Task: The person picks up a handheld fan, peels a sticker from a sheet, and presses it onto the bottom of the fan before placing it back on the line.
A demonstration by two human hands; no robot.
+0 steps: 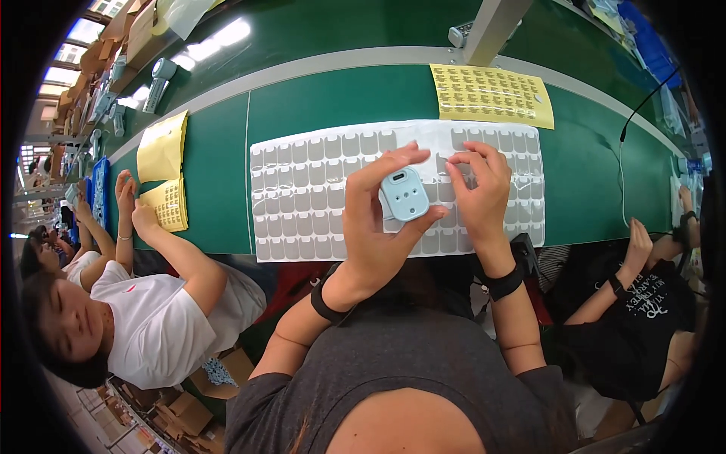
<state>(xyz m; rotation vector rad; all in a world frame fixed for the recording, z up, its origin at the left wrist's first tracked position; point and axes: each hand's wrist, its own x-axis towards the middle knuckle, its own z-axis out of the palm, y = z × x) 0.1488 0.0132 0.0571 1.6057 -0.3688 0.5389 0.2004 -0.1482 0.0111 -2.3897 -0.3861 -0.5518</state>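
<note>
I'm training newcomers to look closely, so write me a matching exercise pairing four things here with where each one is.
Things
1. Light-blue, rounded-square plastic casing
2. Large white sheet with rows of grey labels
3. Rectangular yellow paper label sheet, the right-hand one
4. Thin pale cable

Places
A. Near the foot of the grey metal post
B. Beside a co-worker's hand, at the picture's right
C. In the person's left hand
D. Flat on the green table, beneath the person's right hand

Pairs: 1-C, 2-D, 3-A, 4-B
</note>
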